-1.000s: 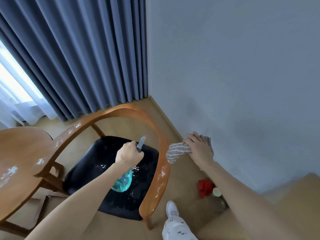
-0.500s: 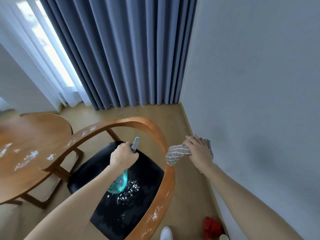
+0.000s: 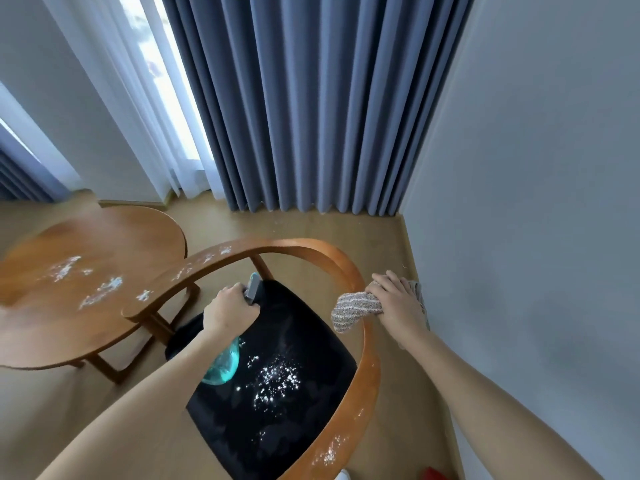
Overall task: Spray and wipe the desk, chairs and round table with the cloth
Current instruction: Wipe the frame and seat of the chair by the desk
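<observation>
A round wooden worktop [image 3: 104, 271], flecked white, runs off the left edge. Just beside it stands a chair [image 3: 349, 407] with a curved wooden rail and a black seat, cut off at the bottom; bare floor [image 3: 377, 237] lies behind it. The left hand [image 3: 228, 311] grips a teal spray bottle [image 3: 223, 367], mostly hidden by the forearm. The right hand [image 3: 398, 303] clutches the striped cloth [image 3: 353, 308] on the rail.

the left hand [image 3: 228, 311] and forearm cover most of the spray bottle [image 3: 223, 367] — only its grey nozzle and a teal bulge show. the round table [image 3: 31, 327] is cut off at the left edge. the chair [image 3: 349, 271] runs past the near edge, legs mostly hidden. a red object [image 3: 437, 474] at the near edge is too cropped to identify.
</observation>
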{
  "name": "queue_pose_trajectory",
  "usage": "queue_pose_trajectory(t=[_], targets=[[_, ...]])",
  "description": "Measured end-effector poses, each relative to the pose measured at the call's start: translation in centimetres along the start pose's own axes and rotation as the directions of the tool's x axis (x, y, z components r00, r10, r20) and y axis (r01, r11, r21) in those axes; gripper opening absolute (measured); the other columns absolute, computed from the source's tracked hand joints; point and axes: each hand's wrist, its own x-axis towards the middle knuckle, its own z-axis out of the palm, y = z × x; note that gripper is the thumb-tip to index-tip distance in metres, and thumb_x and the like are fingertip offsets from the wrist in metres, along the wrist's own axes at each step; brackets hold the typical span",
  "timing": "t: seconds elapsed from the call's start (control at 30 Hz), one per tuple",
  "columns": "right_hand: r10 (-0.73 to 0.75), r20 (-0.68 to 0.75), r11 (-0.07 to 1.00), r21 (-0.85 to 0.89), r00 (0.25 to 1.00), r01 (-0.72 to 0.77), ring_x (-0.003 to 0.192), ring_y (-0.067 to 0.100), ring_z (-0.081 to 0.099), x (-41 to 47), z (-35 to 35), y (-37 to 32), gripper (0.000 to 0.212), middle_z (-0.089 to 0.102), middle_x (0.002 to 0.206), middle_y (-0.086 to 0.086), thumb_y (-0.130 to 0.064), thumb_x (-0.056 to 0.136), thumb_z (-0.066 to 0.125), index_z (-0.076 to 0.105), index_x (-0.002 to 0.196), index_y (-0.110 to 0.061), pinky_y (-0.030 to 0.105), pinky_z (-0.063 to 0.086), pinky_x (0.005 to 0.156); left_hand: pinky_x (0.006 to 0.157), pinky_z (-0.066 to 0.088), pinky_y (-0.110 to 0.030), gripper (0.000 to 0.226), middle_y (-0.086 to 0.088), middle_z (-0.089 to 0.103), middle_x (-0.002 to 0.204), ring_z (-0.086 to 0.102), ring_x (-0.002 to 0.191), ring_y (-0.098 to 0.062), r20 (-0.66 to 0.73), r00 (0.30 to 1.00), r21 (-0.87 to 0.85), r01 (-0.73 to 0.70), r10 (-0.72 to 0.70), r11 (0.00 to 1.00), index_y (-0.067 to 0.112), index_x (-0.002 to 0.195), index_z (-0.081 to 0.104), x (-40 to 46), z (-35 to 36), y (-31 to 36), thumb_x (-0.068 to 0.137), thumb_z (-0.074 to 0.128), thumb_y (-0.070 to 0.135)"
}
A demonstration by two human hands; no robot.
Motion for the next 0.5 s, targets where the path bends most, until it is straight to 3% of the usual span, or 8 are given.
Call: queue_pose_trajectory(t=[0.2,0.37,0.5], targets=[[-0.088,0.036,0.996,-0.009,0.995,0.089,0.145,0.024,0.013,2.2,1.5,-4.0,0.045,0.034,0.151,-0.002,0.004,0.087,0.05,0.056,0.123,-0.021,0.038,0.003,0.117,0.069,0.056,-0.04,0.014,-0.006,0.062,0.084,0.064,0.071,-0.027,-0.031,0.985,-0.055,0.165,-0.167,0.985,0.012,0.092,0.057,0.0,-2.5,-6.5,0.082,0.057,0.023],[-0.17,0.06,0.985,-0.022,0.984,0.172,0.145,0.023,0.013,3.5,2.7,-8.1,0.047,0.033,0.152,-0.002,0.005,0.086,0.051,0.056,0.125,-0.022,0.037,0.001,0.117,0.055,0.047,-0.031,0.018,-0.007,0.062,0.077,0.062,0.065,-0.026,-0.035,0.959,-0.105,0.278,-0.283,0.955,0.006,0.088,0.058,-1.0,-4.0,-10.8,0.085,0.057,0.024],[-0.224,0.065,0.973,-0.04,0.973,0.226,0.145,0.024,0.013,4.2,2.8,-10.8,0.05,0.033,0.152,-0.001,0.006,0.085,0.051,0.055,0.126,-0.021,0.037,0.002,0.117,0.062,0.043,-0.031,0.014,-0.003,0.055,0.073,0.056,0.068,-0.025,-0.017,0.938,-0.094,0.344,-0.347,0.934,0.007,0.088,0.055,-1.8,-4.6,-13.1,0.086,0.056,0.022]])
